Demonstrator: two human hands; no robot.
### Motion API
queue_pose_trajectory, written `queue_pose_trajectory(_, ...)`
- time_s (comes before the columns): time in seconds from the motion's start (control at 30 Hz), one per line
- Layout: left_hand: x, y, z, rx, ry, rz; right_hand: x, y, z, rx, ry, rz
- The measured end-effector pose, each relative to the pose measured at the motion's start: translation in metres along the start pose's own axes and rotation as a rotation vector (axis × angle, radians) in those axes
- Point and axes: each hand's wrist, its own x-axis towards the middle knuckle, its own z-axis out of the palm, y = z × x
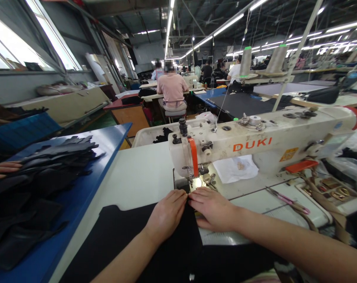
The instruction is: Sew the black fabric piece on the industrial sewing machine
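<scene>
A large black fabric panel (128, 232) lies across the sewing machine table, its top edge running under the needle area of the white sewing machine (272, 129). My left hand (169, 212) rests on the panel just in front of the presser foot, fingers together and closed on the fabric. At the panel's right edge, my right hand (212, 208) has its fingers bunched, gripping the same fabric. The fingertips of both hands nearly meet. Exactly how they hold the edge is hidden. A small lamp lights the needle area (196, 183).
On the left, a blue table (89, 188) bears piled black pieces (48, 169), with another person's hand (4, 169) on them. Thread snips (287, 199) and a parts tray (340, 190) lie right. A white paper (237, 168) sits under the machine arm. Ahead, a person (172, 88) sits.
</scene>
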Motion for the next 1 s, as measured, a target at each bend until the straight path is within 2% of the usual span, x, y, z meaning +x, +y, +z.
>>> queue_pose_trajectory(0.2, -0.001, 0.001, 0.000, -0.021, -0.003, -0.002, -0.003, -0.002, 0.010, -0.168, 0.100, -0.132)
queue_pose_trajectory(0.4, 0.004, 0.000, 0.003, -0.008, 0.014, 0.041, -0.005, 0.004, 0.008, -0.224, 0.122, -0.161)
queue_pose_trajectory(0.77, 0.019, -0.011, 0.012, -0.015, 0.039, 0.078, -0.002, 0.020, 0.010, -0.204, 0.084, -0.124)
queue_pose_trajectory(1.0, 0.022, -0.018, 0.016, 0.020, 0.047, 0.120, 0.003, 0.023, 0.002, -0.198, 0.023, -0.111)
